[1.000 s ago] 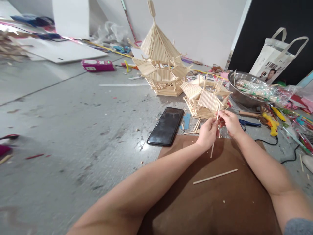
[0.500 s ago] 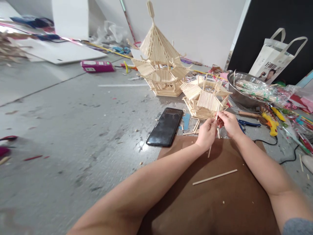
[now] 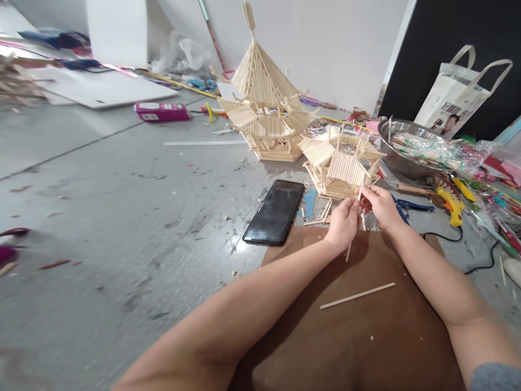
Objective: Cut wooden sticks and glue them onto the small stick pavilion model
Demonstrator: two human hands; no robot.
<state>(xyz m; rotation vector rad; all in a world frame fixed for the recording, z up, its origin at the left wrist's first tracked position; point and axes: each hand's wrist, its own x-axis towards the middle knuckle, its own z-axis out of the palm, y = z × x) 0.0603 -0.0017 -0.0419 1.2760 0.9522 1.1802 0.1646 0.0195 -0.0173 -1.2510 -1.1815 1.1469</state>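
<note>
My left hand is closed on a thin wooden stick, whose lower end sticks out below my fingers. Close beside it, my right hand pinches at the upper part of what looks like the same stick; my fingers hide where it runs between the hands. Just beyond them stands a small unroofed pavilion model built of wooden sticks. Behind and to its left rises a taller pagoda model with a pointed roof. Another wooden stick lies on the brown cloth below my hands.
A black phone lies left of my hands, beside short stick pieces. To the right are blue-handled pliers, a yellow glue gun with its cord, and a metal bowl of bagged sticks. A purple box sits farther left.
Almost nothing differs. Both hands keep their hold at the same spot, and the view has shifted very slightly.
</note>
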